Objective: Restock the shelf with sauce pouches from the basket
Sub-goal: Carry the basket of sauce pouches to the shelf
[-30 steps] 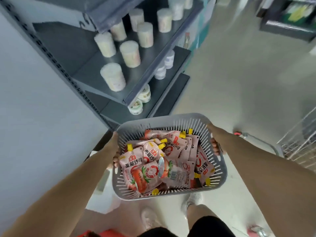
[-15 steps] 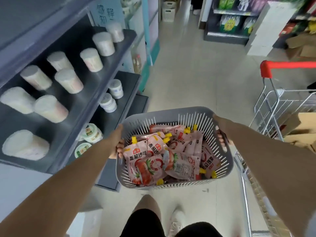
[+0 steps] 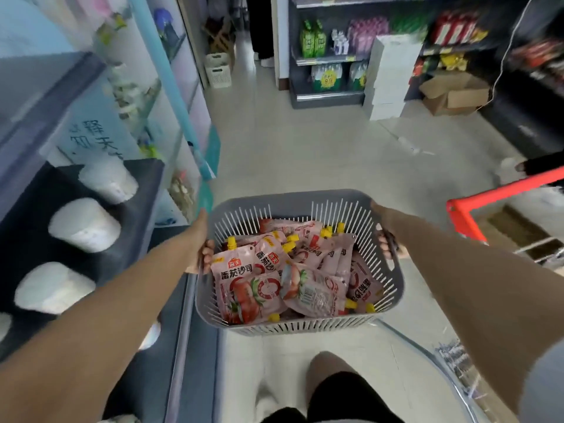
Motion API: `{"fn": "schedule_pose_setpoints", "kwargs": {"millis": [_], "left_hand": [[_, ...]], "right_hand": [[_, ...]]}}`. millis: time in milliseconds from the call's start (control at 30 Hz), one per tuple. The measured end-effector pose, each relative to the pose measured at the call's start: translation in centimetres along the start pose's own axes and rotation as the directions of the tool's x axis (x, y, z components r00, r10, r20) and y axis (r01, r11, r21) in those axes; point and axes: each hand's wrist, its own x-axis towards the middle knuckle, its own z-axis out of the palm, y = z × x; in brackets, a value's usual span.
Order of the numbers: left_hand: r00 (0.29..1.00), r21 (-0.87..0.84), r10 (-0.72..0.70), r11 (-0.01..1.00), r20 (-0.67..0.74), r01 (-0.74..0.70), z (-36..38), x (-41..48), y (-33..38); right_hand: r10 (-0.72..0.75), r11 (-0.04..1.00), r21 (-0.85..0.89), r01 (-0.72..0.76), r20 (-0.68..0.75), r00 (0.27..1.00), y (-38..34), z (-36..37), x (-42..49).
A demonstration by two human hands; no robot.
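Basket (image 3: 290,198) now further along shelf (image 3: 143,190); holds heaped pouches (image 3: 244,282). Left hand (image 3: 204,244) and right hand (image 3: 384,232) grip its handles, pouches lying between them.

The basket (image 3: 293,203) sits at the centre of the frame with the sauce pouches (image 3: 244,276) heaped inside it; the left hand (image 3: 203,242) grips its left rim and the right hand (image 3: 386,230) grips its right rim. Along the left edge runs a shelf (image 3: 143,209) carrying a row of what seem to be tubs (image 3: 84,224), blurred here, while a cart (image 3: 500,190) stands just right of the basket at the right edge. Beyond the basket, in the upper frame, a far shelving unit (image 3: 326,97) stands on the floor with a stack of boxes (image 3: 390,77) and a cardboard box (image 3: 454,93) to its right and a second basket (image 3: 218,71) to its left.
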Motion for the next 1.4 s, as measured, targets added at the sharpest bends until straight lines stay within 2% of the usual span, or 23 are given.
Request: {"fn": "schedule_pose_setpoints", "kwargs": {"millis": [200,300,367,500,667,867,1100,1233,1400], "left_hand": [[0.998,0.040,0.069,0.997,0.011,-0.070,2.2,7.8,14.8],[0.999,0.043,0.038,0.998,-0.009,-0.037,4.1,11.0,21.8],[0.997,0.050,0.073,0.996,-0.006,-0.073,5.4,13.4,26.8],[0.993,0.074,0.111,0.991,0.043,-0.113,8.7,17.5,38.0],[0.988,0.126,0.126,0.982,0.093,-0.138,13.6,24.2,51.8],[0.977,0.200,0.135,0.965,0.163,-0.167,22.1,34.4,69.1],[0.958,0.300,0.174,0.923,0.228,-0.239,33.2,43.1,89.9],[0.953,0.313,0.181,0.915,0.243,-0.254,40.3,48.1,100.1],[0.962,0.277,0.162,0.935,0.222,-0.221,49.1,53.8,110.6]], "right_hand": [[-0.009,1.000,0.029,0.010,-0.040,0.999,-11.7,-1.6,8.9],[-0.019,0.999,0.036,0.021,-0.044,0.999,-18.0,-3.3,13.2],[-0.050,0.996,0.067,0.053,-0.047,0.998,-22.1,-4.8,16.1],[-0.050,0.996,0.066,0.057,-0.102,0.994,-30.6,-8.6,22.2],[-0.062,0.985,0.148,0.085,-0.151,0.987,-41.0,-13.6,30.5],[-0.017,0.984,0.171,0.058,-0.231,0.973,-52.8,-19.8,42.1],[0.125,0.944,0.329,-0.025,-0.284,0.951,-65.2,-29.2,54.9],[0.106,0.936,0.353,-0.004,-0.270,0.957,-71.2,-35.7,63.9],[0.044,0.959,0.280,0.033,-0.263,0.964,-80.9,-43.7,73.7]]}}
